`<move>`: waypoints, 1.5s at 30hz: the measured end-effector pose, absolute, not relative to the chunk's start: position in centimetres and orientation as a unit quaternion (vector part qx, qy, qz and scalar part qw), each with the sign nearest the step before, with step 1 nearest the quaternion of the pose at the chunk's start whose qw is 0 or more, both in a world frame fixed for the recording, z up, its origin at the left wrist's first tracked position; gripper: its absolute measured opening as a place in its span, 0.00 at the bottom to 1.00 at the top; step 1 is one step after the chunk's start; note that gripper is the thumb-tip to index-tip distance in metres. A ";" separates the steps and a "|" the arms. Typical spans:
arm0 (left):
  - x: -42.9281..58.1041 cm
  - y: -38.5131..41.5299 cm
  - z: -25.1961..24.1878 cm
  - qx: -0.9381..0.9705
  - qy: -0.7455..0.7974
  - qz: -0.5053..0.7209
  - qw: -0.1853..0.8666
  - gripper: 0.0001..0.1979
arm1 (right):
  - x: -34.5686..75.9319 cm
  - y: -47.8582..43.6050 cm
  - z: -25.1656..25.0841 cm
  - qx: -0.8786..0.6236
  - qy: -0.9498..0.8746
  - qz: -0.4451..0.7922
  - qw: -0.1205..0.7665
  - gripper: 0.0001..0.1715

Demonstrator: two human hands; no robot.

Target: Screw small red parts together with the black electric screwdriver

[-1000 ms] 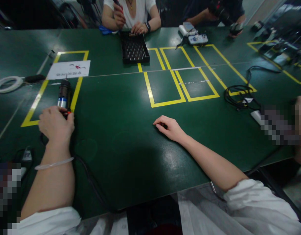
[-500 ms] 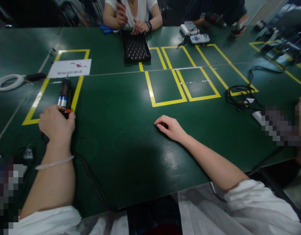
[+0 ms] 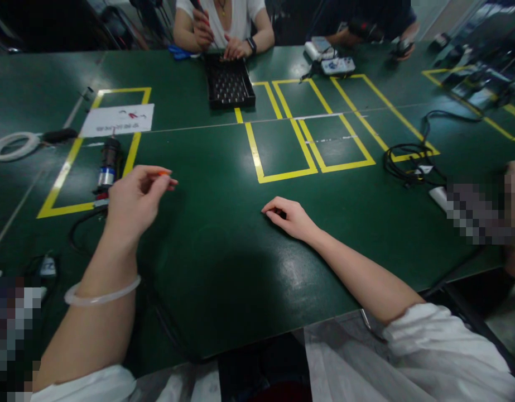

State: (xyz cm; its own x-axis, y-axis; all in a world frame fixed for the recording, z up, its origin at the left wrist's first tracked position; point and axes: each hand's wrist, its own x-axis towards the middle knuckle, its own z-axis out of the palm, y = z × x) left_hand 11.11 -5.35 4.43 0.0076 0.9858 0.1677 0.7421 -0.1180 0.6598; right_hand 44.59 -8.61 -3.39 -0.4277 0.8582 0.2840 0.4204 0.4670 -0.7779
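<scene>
My left hand (image 3: 134, 198) hovers above the green table (image 3: 207, 223), just right of a black and silver electric tool (image 3: 107, 166) that lies inside a yellow taped rectangle. Its thumb and fingertips pinch a small orange piece (image 3: 164, 173). My right hand (image 3: 291, 216) rests on the table near the middle, fingers curled over a small dark thing I cannot make out. The tool's black cable (image 3: 79, 223) runs back toward the table's near left edge.
A black tray (image 3: 229, 84) stands at the far side in front of a person in white. A white sheet (image 3: 117, 119), a white coil (image 3: 12, 144), yellow taped boxes (image 3: 307, 134), coiled black cables (image 3: 408, 162) and devices (image 3: 330, 61) lie around. Another person sits at right.
My left hand has let go of the electric tool and moved right and up, now pinching a small orange piece. The tool lies still on the table. My right hand has not moved.
</scene>
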 end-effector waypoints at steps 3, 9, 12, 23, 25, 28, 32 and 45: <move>17.4 -6.8 5.5 0.734 0.521 0.275 0.339 0.21 | 44.7 -8.7 -3.4 -0.402 -0.767 0.351 0.356 0.07; 23.1 -8.1 2.4 0.670 0.385 0.180 0.609 0.34 | 44.3 -9.1 -3.1 -0.334 -0.721 0.485 0.366 0.13; 23.2 -8.0 0.7 0.639 0.378 0.189 0.643 0.35 | 44.1 -9.2 -2.9 -0.306 -0.704 0.525 0.367 0.15; 23.4 -7.9 -1.4 0.578 0.400 0.247 0.667 0.22 | 44.0 -9.0 -3.7 -0.317 -0.664 0.553 0.391 0.11; 23.4 -7.8 -1.5 0.574 0.407 0.250 0.665 0.18 | 44.0 -9.0 -3.9 -0.334 -0.662 0.540 0.399 0.11; 23.3 -7.8 -1.6 0.581 0.410 0.250 0.657 0.17 | 44.1 -9.1 -3.9 -0.351 -0.663 0.526 0.401 0.12; 23.2 -7.8 -1.7 0.587 0.401 0.245 0.659 0.17 | 44.1 -9.1 -3.8 -0.355 -0.673 0.512 0.399 0.11; 23.2 -7.9 -1.5 0.584 0.386 0.241 0.672 0.16 | 44.1 -9.1 -3.4 -0.358 -0.665 0.531 0.385 0.14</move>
State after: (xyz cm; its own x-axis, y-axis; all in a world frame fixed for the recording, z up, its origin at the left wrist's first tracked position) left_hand 23.17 -7.86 -1.51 0.5853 0.7748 -0.2388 0.1272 0.2031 0.9709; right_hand 44.11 -9.15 -3.41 -0.4480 0.8844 0.1311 0.0666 0.1792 -0.9816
